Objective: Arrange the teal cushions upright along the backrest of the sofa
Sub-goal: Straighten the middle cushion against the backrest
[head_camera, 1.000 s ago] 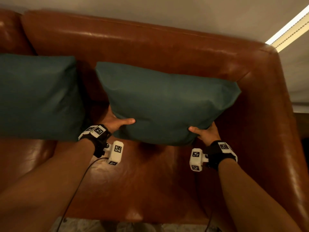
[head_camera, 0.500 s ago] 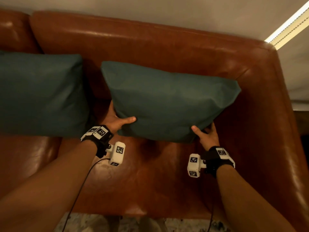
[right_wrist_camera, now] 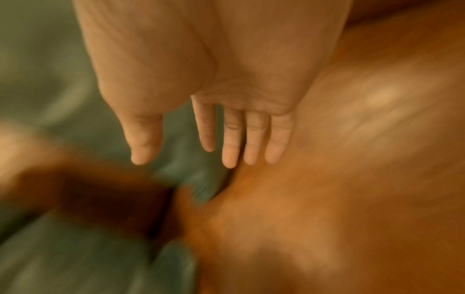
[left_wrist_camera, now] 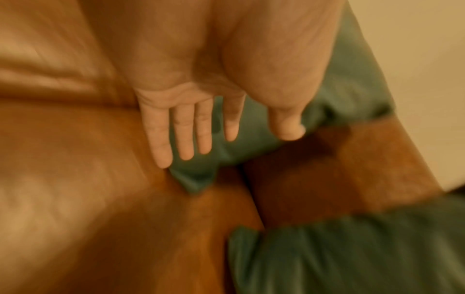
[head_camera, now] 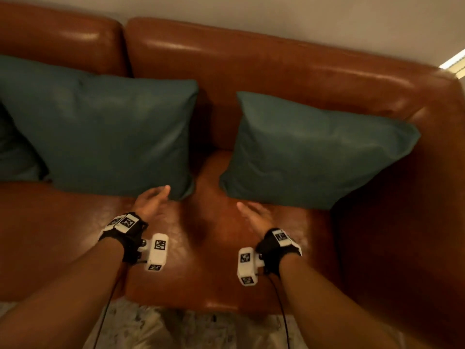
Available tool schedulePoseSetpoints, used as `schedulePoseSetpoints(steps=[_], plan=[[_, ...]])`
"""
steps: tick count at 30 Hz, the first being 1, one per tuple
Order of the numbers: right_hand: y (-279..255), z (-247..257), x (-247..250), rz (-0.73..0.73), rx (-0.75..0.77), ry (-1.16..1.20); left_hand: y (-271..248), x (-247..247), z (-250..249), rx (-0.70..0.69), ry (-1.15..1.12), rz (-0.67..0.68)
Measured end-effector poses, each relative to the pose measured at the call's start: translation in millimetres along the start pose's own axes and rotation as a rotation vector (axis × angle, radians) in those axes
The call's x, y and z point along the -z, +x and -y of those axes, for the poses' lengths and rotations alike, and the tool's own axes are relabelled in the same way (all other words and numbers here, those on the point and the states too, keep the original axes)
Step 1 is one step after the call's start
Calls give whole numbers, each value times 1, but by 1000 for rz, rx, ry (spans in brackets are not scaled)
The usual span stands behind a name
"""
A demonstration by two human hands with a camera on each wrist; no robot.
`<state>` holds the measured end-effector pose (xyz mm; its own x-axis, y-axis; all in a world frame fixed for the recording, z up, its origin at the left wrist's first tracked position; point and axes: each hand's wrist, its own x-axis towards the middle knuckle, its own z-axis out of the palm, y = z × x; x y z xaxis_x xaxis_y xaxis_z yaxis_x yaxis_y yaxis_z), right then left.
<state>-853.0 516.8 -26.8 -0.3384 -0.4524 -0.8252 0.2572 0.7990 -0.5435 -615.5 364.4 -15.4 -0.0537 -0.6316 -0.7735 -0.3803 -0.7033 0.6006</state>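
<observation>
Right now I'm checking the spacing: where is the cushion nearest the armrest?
In the head view, the right-hand teal cushion leans on the backrest in the sofa's right corner, beside the armrest, a gap apart from the middle cushion.

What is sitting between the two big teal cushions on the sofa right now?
Nothing: between the left cushion and the right cushion there is only bare brown sofa leather, seat and backrest, as the head view shows.

Two cushions on the sofa seat, leaning against the backrest — left cushion and right cushion apart, a gap between. Before them, over the seat: left hand near the left cushion's lower corner, right hand just before the right cushion. Armrest right of all.
</observation>
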Motion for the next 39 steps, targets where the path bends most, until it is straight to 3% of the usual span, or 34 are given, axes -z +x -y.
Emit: schedulePoseSetpoints(steps=[5, 11, 14, 16, 22, 27, 32, 39], plan=[[0, 68, -99, -42, 158, -39, 21, 114, 0, -58, 12, -102], [18, 134, -170, -36, 253, 69, 64, 219, -36, -236, 84, -316], [40, 145, -192, -50, 271, 10, 78, 251, -68, -260, 6, -335], [65, 141, -197, -32, 285, -22, 86, 266, -88, -232, 1, -275], [55, 150, -216, -48, 313, 66, 94, 269, -109, -217, 42, -44], [16, 139, -216, -108, 457, 113, 90, 269, -99, -275, -31, -26], [11, 131, -197, -205, 513, 145, 87, 246, -98, -313, -71, 18], [29, 135, -183, -104, 476, 207, 100, 222, -105, -313, -87, -35]])
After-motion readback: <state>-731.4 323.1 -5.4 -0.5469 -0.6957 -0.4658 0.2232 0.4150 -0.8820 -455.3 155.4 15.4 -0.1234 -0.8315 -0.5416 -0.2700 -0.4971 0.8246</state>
